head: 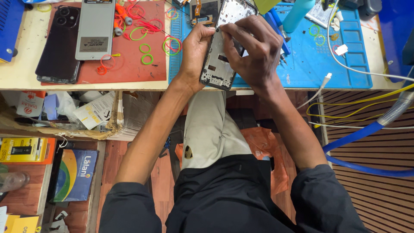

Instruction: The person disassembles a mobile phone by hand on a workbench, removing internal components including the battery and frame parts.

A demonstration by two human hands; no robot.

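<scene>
The left hand (196,45) grips the left edge of an opened phone frame (217,64), held tilted over the blue work mat (345,60) at the desk (17,77) edge; the right hand (252,47) pinches down on its inner face, fingers together

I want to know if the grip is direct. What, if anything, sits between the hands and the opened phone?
Nothing visible does. The left hand grips the opened phone by its edge, and the right hand rests directly on it.
</scene>
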